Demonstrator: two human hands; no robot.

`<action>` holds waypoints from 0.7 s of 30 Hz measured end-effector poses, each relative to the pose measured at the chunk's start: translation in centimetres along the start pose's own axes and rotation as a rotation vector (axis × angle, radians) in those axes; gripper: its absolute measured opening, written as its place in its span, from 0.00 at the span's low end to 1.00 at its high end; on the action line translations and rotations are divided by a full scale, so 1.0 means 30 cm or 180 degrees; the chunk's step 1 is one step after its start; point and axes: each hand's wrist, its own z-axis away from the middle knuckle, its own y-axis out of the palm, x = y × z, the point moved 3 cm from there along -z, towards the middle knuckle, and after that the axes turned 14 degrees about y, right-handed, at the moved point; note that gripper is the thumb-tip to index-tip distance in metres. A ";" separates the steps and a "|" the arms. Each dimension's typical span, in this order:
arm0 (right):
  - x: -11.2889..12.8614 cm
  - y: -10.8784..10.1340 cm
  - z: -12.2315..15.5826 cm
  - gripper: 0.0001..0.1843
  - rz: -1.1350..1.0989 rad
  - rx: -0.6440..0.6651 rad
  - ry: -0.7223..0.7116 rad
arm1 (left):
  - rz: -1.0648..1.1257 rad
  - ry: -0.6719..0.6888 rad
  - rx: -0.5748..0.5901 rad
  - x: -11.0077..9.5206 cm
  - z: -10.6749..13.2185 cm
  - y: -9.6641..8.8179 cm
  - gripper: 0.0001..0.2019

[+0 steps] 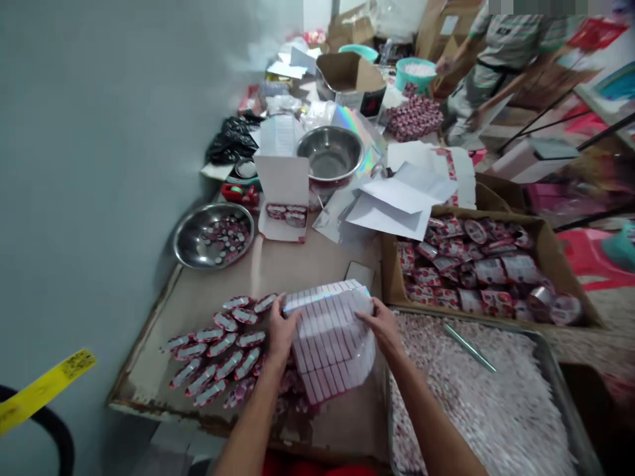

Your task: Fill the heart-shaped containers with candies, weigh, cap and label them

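My left hand (282, 330) and my right hand (381, 325) grip the two sides of a fanned stack of small white and pink flat cartons (328, 340), held just above the brown table (307, 264). Both hands have their fingers curled on the stack's edges. Left of the stack, rows of small red and white round tins (218, 354) stand on edge on the table. A metal tray (548, 360) heaped with tiny pink and white pieces lies under my right forearm, with a pen-like stick (469, 347) on top.
A cardboard box (391, 281) of wrapped red packets sits at the right. Two steel bowls (214, 236) (331, 153), an open white carton (282, 198), loose white sheets (397, 198) and clutter fill the far table. Another person (496, 59) works at the back right. A grey wall runs along the left.
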 end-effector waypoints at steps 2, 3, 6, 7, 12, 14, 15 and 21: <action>0.056 -0.004 0.014 0.24 -0.0515 0.0565 0.0096 | 0.0308 0.0015 0.0454 -0.057 -0.005 -0.039 0.37; 0.088 0.002 0.019 0.25 -0.0678 0.0803 0.0149 | 0.0333 0.0015 0.0682 -0.087 -0.014 -0.059 0.38; 0.205 0.041 0.032 0.22 -0.0694 0.1073 0.0036 | -0.0061 0.0042 0.0914 -0.162 -0.075 -0.119 0.31; 0.249 0.055 0.031 0.21 -0.0583 0.1077 -0.0081 | -0.0170 0.0060 0.0887 -0.181 -0.107 -0.133 0.26; 0.487 -0.001 -0.073 0.19 0.0810 0.0198 -0.1065 | 0.0144 0.0021 0.0806 -0.252 -0.332 -0.169 0.15; 0.578 -0.111 -0.163 0.20 0.1182 -0.0897 -0.1386 | 0.0484 0.0014 0.0778 -0.282 -0.447 -0.181 0.17; 0.616 -0.177 -0.214 0.22 0.1220 -0.1514 -0.1375 | 0.0691 0.0013 0.0737 -0.300 -0.508 -0.184 0.19; 0.782 -0.470 -0.517 0.48 0.1216 -0.3027 -0.0030 | 0.1237 0.0397 0.0372 -0.458 -0.806 -0.149 0.23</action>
